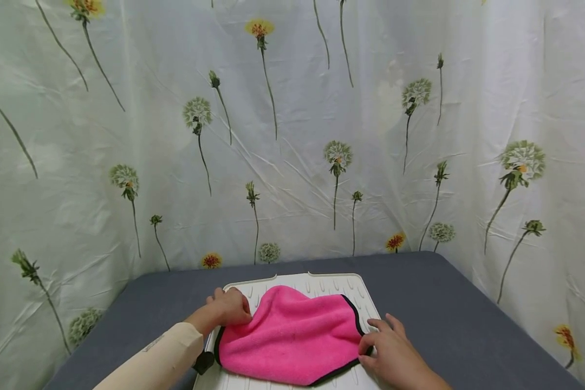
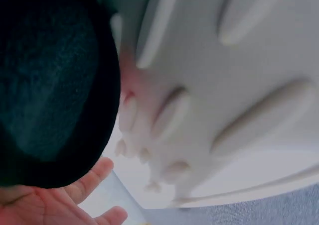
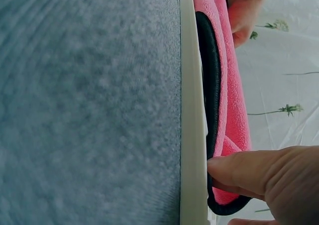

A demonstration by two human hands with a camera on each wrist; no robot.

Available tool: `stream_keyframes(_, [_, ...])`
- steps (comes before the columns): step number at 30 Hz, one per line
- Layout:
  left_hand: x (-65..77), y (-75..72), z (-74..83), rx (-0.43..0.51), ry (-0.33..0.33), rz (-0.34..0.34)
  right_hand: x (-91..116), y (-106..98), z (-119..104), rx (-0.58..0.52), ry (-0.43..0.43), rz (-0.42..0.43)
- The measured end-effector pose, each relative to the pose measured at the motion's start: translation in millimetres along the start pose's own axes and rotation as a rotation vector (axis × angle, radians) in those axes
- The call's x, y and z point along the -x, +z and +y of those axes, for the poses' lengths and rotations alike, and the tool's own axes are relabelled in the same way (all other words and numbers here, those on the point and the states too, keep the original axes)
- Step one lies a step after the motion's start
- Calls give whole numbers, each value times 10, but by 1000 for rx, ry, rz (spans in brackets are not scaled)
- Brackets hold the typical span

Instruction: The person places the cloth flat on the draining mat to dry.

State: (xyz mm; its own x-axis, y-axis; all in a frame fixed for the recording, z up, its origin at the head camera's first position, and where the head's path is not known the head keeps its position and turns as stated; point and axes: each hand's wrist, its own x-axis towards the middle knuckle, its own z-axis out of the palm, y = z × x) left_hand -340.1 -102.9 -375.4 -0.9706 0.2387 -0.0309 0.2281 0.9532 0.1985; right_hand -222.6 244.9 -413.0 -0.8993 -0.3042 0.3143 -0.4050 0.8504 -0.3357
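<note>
A bright pink plush cloth [image 1: 292, 338] with black edging lies rumpled over a white ridged tray [image 1: 336, 283]. My left hand [image 1: 229, 306] pinches the cloth near its upper left edge, fingers bent down. At the lower right corner, my right hand [image 1: 390, 349] holds the black-edged cloth between thumb and index finger, its other fingers spread. In the right wrist view, the thumb and finger [image 3: 244, 172] grip the folded corner of the cloth [image 3: 234, 110] beside the tray's rim. A dark rounded shape fills the left of the left wrist view, hiding part of the left hand [image 2: 50, 205].
The tray rests on a table with a dark grey cover [image 1: 419, 287]. Behind and beside it hangs a pale curtain [image 1: 292, 162] printed with dandelions. A black object [image 1: 203, 363] shows beneath the left forearm, which wears a beige sleeve [image 1: 156, 357].
</note>
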Motion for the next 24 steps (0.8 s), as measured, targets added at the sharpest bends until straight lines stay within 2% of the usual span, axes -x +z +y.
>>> stream_keyframes(6, [7,21,27,22,-8,-14,-12,14,12,31,-72,19])
stream_keyframes(9, [-2,26,33,19,-22,-14,-12,3,21,35,-90,15])
stream_keyframes(13, [-26,40,19,15,-28,-6,-50,-34,41,46,-155,-4])
stream_keyframes(20, [-55,53,15,-17,-7,38,-149,-58,93,132,-263,-112])
stream_keyframes(24, [-65,8,17,-71,-10,70,-164,-42,103,159,-316,-99])
